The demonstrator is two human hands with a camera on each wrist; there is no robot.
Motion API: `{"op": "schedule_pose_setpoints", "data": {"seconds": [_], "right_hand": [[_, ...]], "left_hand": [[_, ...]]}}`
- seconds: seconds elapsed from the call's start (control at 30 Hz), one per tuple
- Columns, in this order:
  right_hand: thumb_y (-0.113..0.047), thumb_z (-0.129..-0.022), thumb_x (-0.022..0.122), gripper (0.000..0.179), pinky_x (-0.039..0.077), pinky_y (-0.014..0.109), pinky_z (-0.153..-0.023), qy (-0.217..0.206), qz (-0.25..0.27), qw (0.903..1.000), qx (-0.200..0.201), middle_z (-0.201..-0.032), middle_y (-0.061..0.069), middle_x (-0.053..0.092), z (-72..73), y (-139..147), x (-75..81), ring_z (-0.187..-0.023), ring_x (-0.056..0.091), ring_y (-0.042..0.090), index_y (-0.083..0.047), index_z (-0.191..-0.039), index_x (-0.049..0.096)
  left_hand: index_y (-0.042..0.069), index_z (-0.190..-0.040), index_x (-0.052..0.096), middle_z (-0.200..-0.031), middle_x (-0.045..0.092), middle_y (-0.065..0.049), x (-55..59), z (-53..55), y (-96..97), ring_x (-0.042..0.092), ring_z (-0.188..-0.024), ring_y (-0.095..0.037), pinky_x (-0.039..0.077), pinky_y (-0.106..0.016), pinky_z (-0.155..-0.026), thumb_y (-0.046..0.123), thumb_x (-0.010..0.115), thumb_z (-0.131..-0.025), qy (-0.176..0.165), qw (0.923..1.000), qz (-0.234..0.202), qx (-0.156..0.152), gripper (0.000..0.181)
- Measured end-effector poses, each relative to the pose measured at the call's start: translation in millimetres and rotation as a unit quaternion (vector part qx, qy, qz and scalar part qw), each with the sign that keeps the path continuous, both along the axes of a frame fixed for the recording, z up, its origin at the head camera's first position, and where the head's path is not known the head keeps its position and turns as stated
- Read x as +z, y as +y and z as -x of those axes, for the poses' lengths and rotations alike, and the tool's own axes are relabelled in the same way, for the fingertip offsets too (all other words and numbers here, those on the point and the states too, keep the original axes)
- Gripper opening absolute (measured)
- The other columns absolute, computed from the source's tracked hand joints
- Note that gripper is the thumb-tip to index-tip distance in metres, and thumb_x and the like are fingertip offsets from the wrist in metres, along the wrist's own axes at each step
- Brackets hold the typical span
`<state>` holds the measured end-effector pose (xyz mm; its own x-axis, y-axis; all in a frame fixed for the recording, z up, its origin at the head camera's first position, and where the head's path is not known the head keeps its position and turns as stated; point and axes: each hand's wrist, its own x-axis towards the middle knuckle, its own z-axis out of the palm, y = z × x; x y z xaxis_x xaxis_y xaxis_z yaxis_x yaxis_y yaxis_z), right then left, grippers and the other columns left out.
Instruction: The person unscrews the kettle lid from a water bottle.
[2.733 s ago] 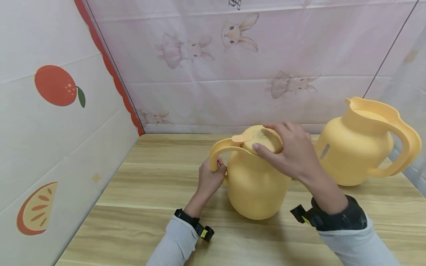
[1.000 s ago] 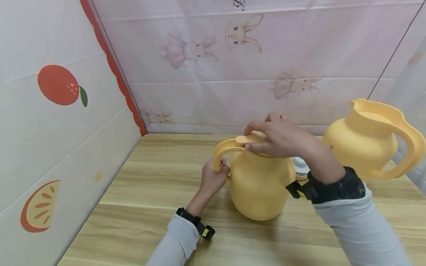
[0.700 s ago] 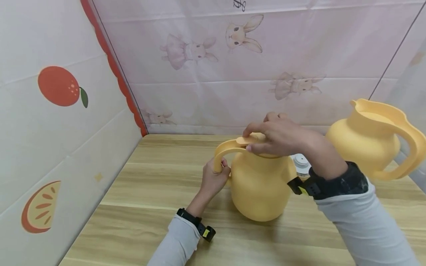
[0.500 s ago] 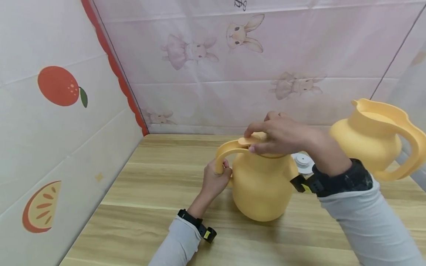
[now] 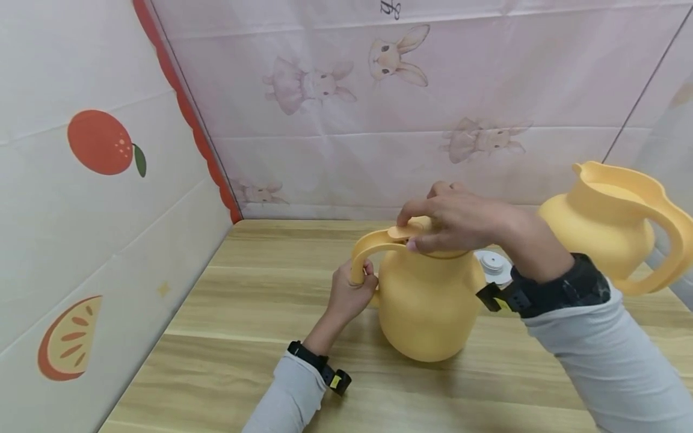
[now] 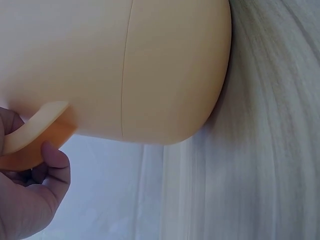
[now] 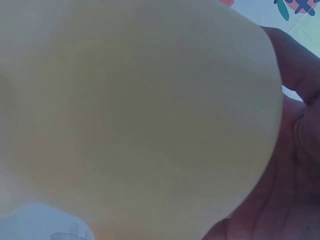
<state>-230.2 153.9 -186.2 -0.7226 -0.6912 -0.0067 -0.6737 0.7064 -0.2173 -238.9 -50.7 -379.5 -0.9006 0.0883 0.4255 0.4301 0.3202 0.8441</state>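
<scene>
A yellow thermos jug (image 5: 428, 307) stands upright on the wooden table, its handle (image 5: 370, 243) pointing left. My left hand (image 5: 351, 291) grips the lower part of that handle; in the left wrist view the thumb (image 6: 56, 162) lies against its inner side. From above, my right hand (image 5: 465, 219) grips the jug's lid (image 5: 425, 224), its fingers bent round the edge and the thumb close to the flat thumb tab (image 5: 403, 232). Most of the lid is hidden under this hand. In the right wrist view the jug's body (image 7: 140, 120) fills most of the picture, with the palm to its right.
A second yellow jug (image 5: 601, 234), with no lid on its mouth, stands at the right, partly behind my right forearm. Between the two jugs lies a white round stepped piece (image 5: 494, 264). The table (image 5: 243, 288) meets a printed cloth wall (image 5: 335, 162) at the back and another on the left.
My right hand has turned on the lid, from its right side to over its top, thumb towards the handle. The white round piece has come into sight. My left hand keeps its grip.
</scene>
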Motion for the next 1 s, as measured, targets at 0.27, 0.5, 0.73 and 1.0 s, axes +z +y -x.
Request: {"op": "schedule_pose_setpoints", "data": {"seconds": [0.27,0.5,0.73,1.0], "right_hand": [[-0.035,-0.086,0.065,0.028,0.033,0.039,-0.07,-0.005,-0.008,0.9999,0.012,-0.088,0.003,0.055,-1.0,-2,2.5,-0.087,0.043,0.026,-0.025,-0.112,0.061],[-0.033,-0.085,0.065,0.027,0.034,0.044,-0.072,-0.015,-0.03,0.9994,-0.008,-0.101,0.01,0.053,-3.1,-5,6.5,-0.09,0.044,0.029,-0.029,-0.112,0.059],[-0.027,-0.085,0.066,0.024,0.034,0.048,-0.078,-0.011,-0.01,0.9997,0.018,-0.115,0.01,0.05,-5.3,0,6.2,-0.1,0.044,0.03,-0.032,-0.107,0.06],[-0.025,-0.086,0.067,0.023,0.034,0.051,-0.082,-0.01,0.038,0.9975,0.059,-0.118,0.008,0.049,-3.1,8,0.2,-0.104,0.043,0.03,-0.029,-0.108,0.061]], "left_hand": [[0.01,-0.071,0.054,-0.057,0.042,0.003,0.1,0.7,-1.6,0.039,-0.048,-0.007,0.032,-0.022,-0.043,-0.001,0.055,-0.071,-0.013,0.9999,-0.006,-0.002,0.011],[0.008,-0.071,0.054,-0.055,0.041,0.004,1.2,1.9,-0.4,0.038,-0.046,-0.007,0.031,-0.021,-0.041,-0.003,0.055,-0.071,0.005,0.9999,-0.008,-0.005,0.011],[0.008,-0.072,0.054,-0.055,0.041,0.004,2.6,1.6,-0.1,0.038,-0.047,-0.007,0.032,-0.021,-0.042,-0.002,0.055,-0.071,-0.01,0.9999,-0.003,0.0,0.011],[0.011,-0.074,0.055,-0.061,0.046,0.0,8.8,-0.2,-5.3,0.045,-0.053,-0.011,0.037,-0.025,-0.047,0.001,0.057,-0.073,-0.06,0.998,0.022,-0.008,0.01]]}}
